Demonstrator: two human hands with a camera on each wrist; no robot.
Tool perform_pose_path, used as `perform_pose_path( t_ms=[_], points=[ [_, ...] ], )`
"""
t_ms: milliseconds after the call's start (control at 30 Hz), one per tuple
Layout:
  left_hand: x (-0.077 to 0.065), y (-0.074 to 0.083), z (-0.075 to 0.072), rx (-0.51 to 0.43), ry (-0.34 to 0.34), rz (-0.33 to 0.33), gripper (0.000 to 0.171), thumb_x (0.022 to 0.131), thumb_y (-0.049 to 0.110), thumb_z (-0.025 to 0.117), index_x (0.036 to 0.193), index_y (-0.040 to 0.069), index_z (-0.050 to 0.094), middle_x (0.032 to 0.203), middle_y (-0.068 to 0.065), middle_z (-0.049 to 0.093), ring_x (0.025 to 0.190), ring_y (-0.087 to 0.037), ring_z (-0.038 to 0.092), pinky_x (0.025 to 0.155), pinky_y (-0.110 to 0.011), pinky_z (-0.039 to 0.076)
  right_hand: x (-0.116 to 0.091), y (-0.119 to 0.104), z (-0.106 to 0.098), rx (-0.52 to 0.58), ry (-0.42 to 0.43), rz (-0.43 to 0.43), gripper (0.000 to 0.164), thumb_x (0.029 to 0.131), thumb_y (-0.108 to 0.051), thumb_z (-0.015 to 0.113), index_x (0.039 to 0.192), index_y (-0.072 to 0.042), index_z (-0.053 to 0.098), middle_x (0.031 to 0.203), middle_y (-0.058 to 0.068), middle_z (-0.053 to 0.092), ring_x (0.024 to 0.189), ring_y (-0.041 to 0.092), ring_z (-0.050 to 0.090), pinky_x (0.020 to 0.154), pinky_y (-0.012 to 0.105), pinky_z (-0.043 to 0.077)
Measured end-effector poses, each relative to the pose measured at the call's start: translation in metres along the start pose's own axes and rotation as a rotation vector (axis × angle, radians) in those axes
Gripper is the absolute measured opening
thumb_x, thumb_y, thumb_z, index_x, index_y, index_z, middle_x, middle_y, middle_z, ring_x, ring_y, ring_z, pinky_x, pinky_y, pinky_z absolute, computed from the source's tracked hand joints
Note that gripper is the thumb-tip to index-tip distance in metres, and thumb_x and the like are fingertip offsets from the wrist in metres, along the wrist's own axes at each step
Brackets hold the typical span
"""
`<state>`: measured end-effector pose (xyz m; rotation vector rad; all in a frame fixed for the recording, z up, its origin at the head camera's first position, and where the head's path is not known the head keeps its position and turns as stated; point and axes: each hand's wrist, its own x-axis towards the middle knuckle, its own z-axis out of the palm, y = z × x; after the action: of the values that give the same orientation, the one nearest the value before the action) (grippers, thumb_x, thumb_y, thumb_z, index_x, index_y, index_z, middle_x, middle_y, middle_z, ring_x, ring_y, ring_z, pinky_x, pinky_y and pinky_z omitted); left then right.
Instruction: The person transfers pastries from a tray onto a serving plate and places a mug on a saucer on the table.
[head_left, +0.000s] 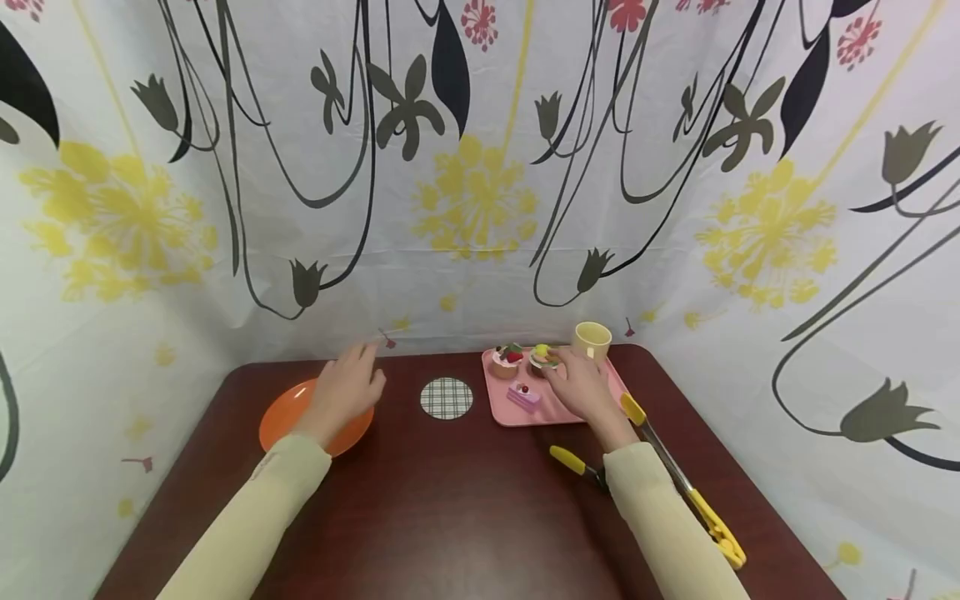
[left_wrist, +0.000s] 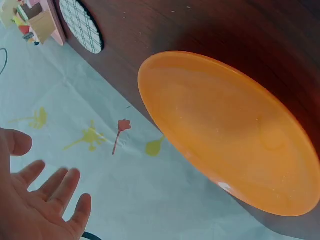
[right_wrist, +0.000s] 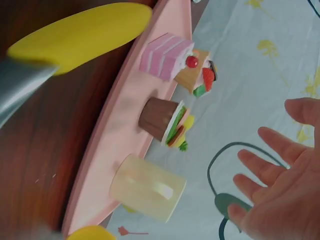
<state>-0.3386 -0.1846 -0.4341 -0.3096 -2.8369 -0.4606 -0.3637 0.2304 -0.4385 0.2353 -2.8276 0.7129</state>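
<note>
My left hand (head_left: 345, 392) hovers above the orange plate (head_left: 354, 435), its fingers spread and loosely bent with nothing in them. In the left wrist view the hand (left_wrist: 47, 200) is apart from the plate (left_wrist: 220, 130). Over the pink tray (head_left: 551, 415) is my right hand (head_left: 581, 385), nearest to a brown toy cupcake (right_wrist: 161, 120) with a yellow and green topping. The right wrist view shows its fingers relaxed, apart from the cupcake. Also on the tray are a purple cake slice (head_left: 523, 397), a tan cupcake (head_left: 506, 363) with a strawberry, and a pale yellow mug (head_left: 592, 335).
A round checked coaster (head_left: 447, 398) lies between plate and tray. Yellow-ended metal tongs (head_left: 671, 467) lie along the table's right side. A yellow-handled utensil (head_left: 567, 459) is partly hidden under the right sleeve. A patterned curtain (head_left: 480, 283) stands behind the dark table (head_left: 435, 517).
</note>
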Motion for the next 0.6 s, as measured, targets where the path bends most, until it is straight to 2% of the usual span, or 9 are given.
perform_pose_path(
  t_ms=[100,200,333,400,600],
  points=[
    [-0.006,-0.004,-0.001,0.031,-0.016,-0.004,0.056,0.109,0.028,0.049,0.16,0.005,0.047,0.159,-0.023,0.052,0.142,-0.045,0.054,0.112,-0.068,0.047,-0.006,0.006,-0.003,0.041,-0.016,-0.034,0.055,0.108,-0.036,0.059,0.154,-0.006,0.057,0.159,0.02,0.055,0.151,0.044,0.046,0.127,0.068,0.031],
    [-0.013,-0.008,-0.003,0.016,-0.017,-0.02,0.052,0.109,0.027,0.05,0.156,0.005,0.051,0.156,-0.022,0.055,0.138,-0.045,0.057,0.109,-0.068,0.048,-0.011,0.01,-0.006,0.067,-0.016,-0.058,0.056,0.109,-0.033,0.061,0.156,-0.004,0.054,0.16,0.022,0.054,0.152,0.045,0.046,0.126,0.066,0.036],
    [-0.02,-0.016,-0.009,-0.026,-0.019,-0.063,0.046,0.11,0.027,0.048,0.15,0.008,0.057,0.15,-0.019,0.061,0.133,-0.043,0.06,0.108,-0.068,0.048,-0.018,0.011,-0.013,0.067,-0.005,-0.079,0.056,0.109,-0.035,0.06,0.158,-0.006,0.052,0.16,0.022,0.053,0.151,0.045,0.046,0.125,0.067,0.035],
    [-0.023,-0.022,-0.013,-0.055,-0.023,-0.089,0.044,0.11,0.029,0.048,0.148,0.009,0.058,0.147,-0.018,0.063,0.13,-0.042,0.062,0.108,-0.067,0.048,-0.023,0.011,-0.017,0.051,0.003,-0.084,0.057,0.11,-0.038,0.059,0.158,-0.009,0.052,0.16,0.02,0.054,0.151,0.044,0.046,0.124,0.071,0.033],
    [-0.033,-0.05,-0.02,-0.153,-0.017,-0.178,0.045,0.111,0.033,0.047,0.149,0.011,0.058,0.143,-0.016,0.066,0.121,-0.04,0.066,0.1,-0.068,0.052,-0.039,0.013,-0.029,-0.013,0.006,-0.082,0.06,0.108,-0.042,0.062,0.16,-0.016,0.051,0.16,0.018,0.055,0.151,0.046,0.045,0.116,0.079,0.027]
  ],
)
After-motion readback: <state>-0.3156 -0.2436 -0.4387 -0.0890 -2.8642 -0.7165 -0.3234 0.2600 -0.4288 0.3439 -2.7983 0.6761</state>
